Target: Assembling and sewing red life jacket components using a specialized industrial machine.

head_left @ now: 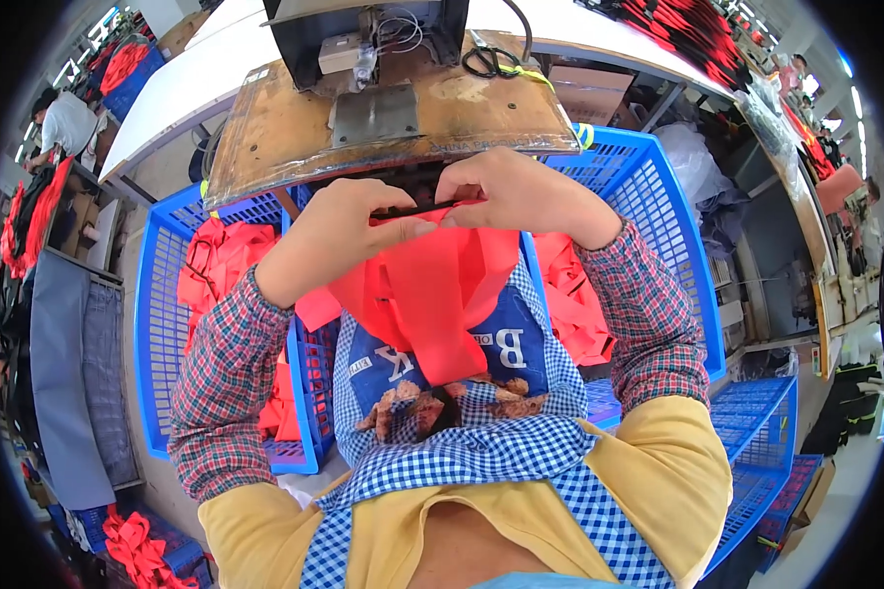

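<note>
Just in front of the table [530, 118], near its front edge, the left hand [339, 228] pinches a dark-edged red cloth [427, 304] between thumb and fingers. The right hand [521, 191] grips the same edge, thumb beside the other thumb. The cloth hangs from both hands on the table's near side, in front of the checked apron [467, 454]. More red pieces [231, 265] lie in the blue crate [159, 324] left of the table's front. Scissors [491, 61] rest on the table's right part.
</note>
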